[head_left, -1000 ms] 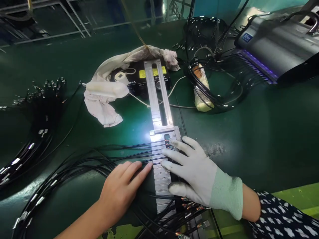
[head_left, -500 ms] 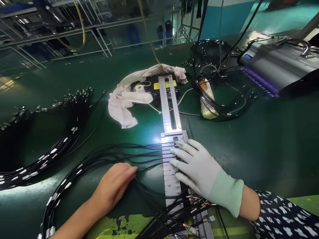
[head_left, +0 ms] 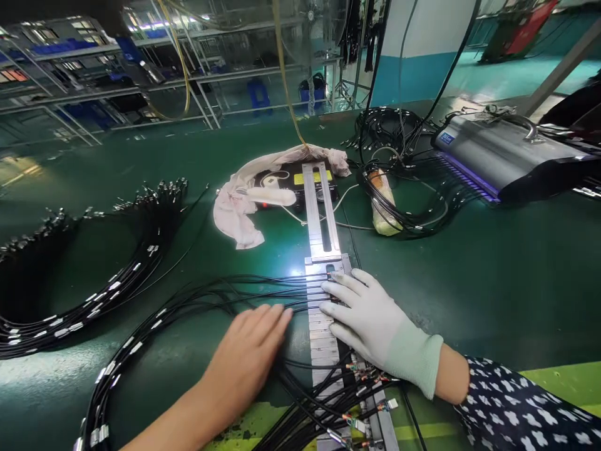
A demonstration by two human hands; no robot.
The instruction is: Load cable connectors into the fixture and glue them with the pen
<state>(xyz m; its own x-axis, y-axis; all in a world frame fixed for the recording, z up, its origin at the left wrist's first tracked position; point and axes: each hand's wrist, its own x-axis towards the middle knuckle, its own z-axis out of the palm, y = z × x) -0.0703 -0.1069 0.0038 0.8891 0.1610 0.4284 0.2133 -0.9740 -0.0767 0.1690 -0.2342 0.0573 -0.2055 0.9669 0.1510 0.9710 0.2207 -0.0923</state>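
Observation:
My right hand (head_left: 369,316), in a white glove with a green cuff, lies with fingers spread over the slotted metal fixture (head_left: 320,338). Its fingertips rest at the ends of several black cables (head_left: 263,279), which enter the fixture from the left in a spaced row. My bare left hand (head_left: 256,341) is just left of the fixture, palm down, fingers reaching out at the lowest cables of the row; its thumb and palm side are hidden. Below my hands, a bundle of cables with stripped coloured wires and metal plugs (head_left: 357,425) crosses the fixture.
A large cable bundle (head_left: 84,313) lies at left. Behind the fixture are a black box (head_left: 298,181) and a pinkish cloth (head_left: 239,219). At right are a tape-wrapped object (head_left: 385,210), coiled cables (head_left: 389,122) and a grey machine with a purple-lit edge (head_left: 507,156).
My left hand has moved right, closer to the fixture, and its fingers reach further over the cables. My right hand stays on the fixture. The view has tilted up slightly.

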